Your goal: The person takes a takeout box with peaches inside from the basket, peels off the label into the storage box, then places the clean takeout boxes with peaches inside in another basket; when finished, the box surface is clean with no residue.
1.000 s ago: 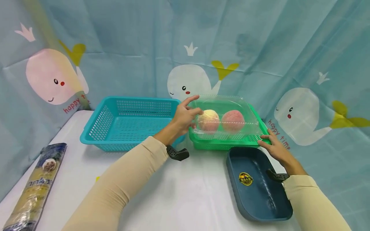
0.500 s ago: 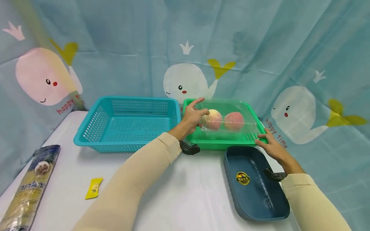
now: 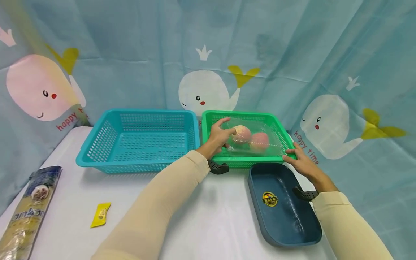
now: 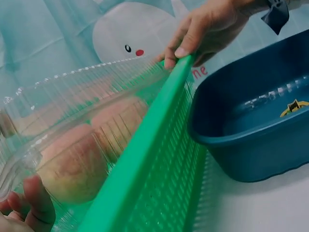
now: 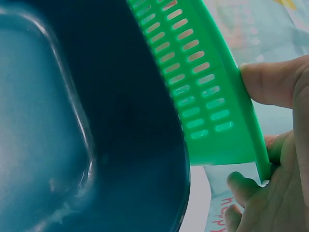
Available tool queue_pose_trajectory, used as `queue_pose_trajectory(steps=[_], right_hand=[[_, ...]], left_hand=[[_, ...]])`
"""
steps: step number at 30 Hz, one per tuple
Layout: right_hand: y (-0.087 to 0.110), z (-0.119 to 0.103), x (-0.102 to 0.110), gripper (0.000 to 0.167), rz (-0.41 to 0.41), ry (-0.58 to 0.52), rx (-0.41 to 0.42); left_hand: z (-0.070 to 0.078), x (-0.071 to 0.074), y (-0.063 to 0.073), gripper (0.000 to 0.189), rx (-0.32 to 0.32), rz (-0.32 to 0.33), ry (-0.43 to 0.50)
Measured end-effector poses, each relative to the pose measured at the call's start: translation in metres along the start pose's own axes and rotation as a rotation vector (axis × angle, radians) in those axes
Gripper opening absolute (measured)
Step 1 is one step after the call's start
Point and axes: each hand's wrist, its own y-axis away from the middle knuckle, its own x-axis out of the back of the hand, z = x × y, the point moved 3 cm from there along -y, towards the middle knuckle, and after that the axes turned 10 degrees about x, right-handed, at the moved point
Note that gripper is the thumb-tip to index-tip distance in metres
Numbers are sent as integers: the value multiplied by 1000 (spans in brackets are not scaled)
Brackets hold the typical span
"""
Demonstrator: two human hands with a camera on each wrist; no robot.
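In the head view my left hand [image 3: 217, 139] grips the left end of a clear plastic container [image 3: 272, 147]. Two pink-and-yellow peaches [image 3: 259, 142] show through the plastic and appear to sit inside. The container is low within the green basket [image 3: 282, 127], tilted; whether it touches the bottom I cannot tell. My right hand [image 3: 303, 162] holds the basket's front right corner. Its thumb lies on the rim with fingers below in the right wrist view. From the left wrist, the peaches [image 4: 72, 164] appear behind the ribbed plastic.
A blue basket [image 3: 149, 167] stands directly left of the green one. In front of the green basket's right end is a dark blue tub [image 3: 286, 213]. A yellow wrapped packet [image 3: 100, 215] and a long printed packet [image 3: 29, 213] lie on the left of the white table [image 3: 208, 224].
My left hand has lowered the clear container into the green basket, and the peaches have shifted with it. The right hand stays at the basket's corner. The head view has turned slightly rightward.
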Motion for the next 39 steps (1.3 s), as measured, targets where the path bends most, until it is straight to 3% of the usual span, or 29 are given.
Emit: queue_pose_trajectory(steps=[9,14,24,32,35,39], right_hand=[[-5,-5,-2,62,-7,-4,7],[-7,-6,-3,62,-2,-18,12],[-8,-6,-5,62,-5,-25,19],[-7,-4,-2,64,14,-17,15],[-7,-2,-1,69,21,2,2],[-4,-5,6,76,52,70,-10]], left_hand=[[-7,3,-2,63,52,24,-91],[-5,2,-2,63,80,36,-196],[-4,13,4,65,178,-40,-202],[16,10,18,62,167,-59,-378],[30,13,30,62,128,-59,-384],[51,30,53,61,62,-79,-411]])
